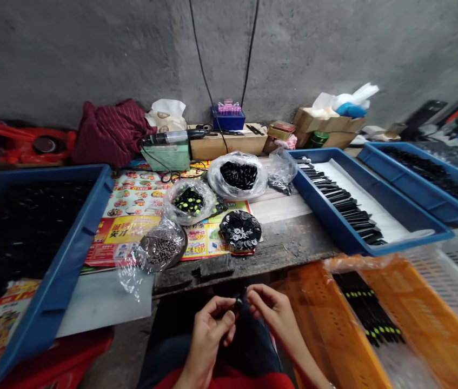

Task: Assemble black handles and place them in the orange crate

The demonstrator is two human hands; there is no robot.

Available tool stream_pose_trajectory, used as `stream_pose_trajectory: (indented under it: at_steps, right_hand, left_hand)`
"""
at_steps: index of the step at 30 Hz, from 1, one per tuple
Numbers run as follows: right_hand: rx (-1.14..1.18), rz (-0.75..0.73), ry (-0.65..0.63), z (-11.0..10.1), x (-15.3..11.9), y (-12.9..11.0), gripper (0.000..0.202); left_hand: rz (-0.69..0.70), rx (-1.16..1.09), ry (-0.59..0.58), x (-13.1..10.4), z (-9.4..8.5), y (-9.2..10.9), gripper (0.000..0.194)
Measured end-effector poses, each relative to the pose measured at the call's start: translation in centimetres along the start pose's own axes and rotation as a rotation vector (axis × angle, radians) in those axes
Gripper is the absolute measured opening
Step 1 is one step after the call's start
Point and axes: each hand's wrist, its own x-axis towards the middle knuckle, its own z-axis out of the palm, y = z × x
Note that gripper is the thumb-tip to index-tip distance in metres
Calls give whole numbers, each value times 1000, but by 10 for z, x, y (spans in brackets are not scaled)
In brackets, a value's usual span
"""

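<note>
Over my lap, my left hand [214,324] pinches a small black part [239,304] between thumb and fingers. My right hand [267,307] is closed at the part's other side, with its fingertips curled together close to it. What the right fingertips grip is too small and dark to make out. Just beyond, on the bench, lie a pile of flat black discs [240,229] and a plastic bag of screws [163,247]. Behind them stand a bag of black pieces with yellow-green dots [190,204] and a bag of shiny black pieces [238,175].
A blue tray [74,259] of black parts stands left. To the right, another blue tray [407,240] holds a row of long black pieces. An orange crate [334,346] with black and yellow-dotted pieces sits below it. A dark block [216,267] lies at the bench edge.
</note>
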Motion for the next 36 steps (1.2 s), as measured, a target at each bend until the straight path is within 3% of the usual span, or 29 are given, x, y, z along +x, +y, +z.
stream_pose_trajectory:
  at_steps: [5, 11, 15, 23, 36]
  right_hand:
    - [321, 108, 23, -3, 3, 3, 36]
    - [1202, 424, -198, -11, 8, 1, 41]
    - [1532, 454, -273, -16, 7, 5, 40]
    - [1620, 446, -318, -16, 5, 12, 41]
    - [1318, 379, -189, -16, 2, 5, 49]
  left_hand:
    - [-15, -24, -7, -2, 1, 0, 34]
    - [-37, -30, 8, -4, 0, 3, 36]
    - [-68, -30, 27, -4, 0, 6, 40]
    - [-89, -20, 31, -2, -1, 3, 43]
    - [-103, -7, 39, -5, 0, 0, 41]
